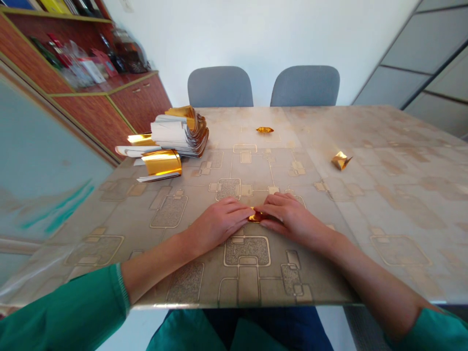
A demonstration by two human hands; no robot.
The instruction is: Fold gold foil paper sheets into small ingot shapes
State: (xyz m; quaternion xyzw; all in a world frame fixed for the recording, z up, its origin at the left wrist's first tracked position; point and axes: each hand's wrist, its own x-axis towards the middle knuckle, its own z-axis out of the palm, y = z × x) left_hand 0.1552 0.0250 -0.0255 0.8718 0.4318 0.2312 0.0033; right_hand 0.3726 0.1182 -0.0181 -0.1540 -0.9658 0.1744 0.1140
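A small piece of shiny gold foil paper [255, 215] lies on the table in front of me, mostly covered by my fingers. From the left, my left hand [224, 217] has its fingers closed on one end of it. My right hand [287, 214] grips the other end, thumb below and fingers above. Between the fingertips only a short, folded gold strip shows. Farther off on the table are a gold folded piece with pointed ends [264, 129] and a second, bulkier gold folded piece [341, 161] to the right.
At the back left rises a thick stack of gold and white paper sheets [171, 134], with a curled gold sheet [163, 163] in front. The patterned table [244, 278] spreads around my hands. Two grey chairs [220, 87] stand behind it; a wooden cabinet [139, 97] is at the left.
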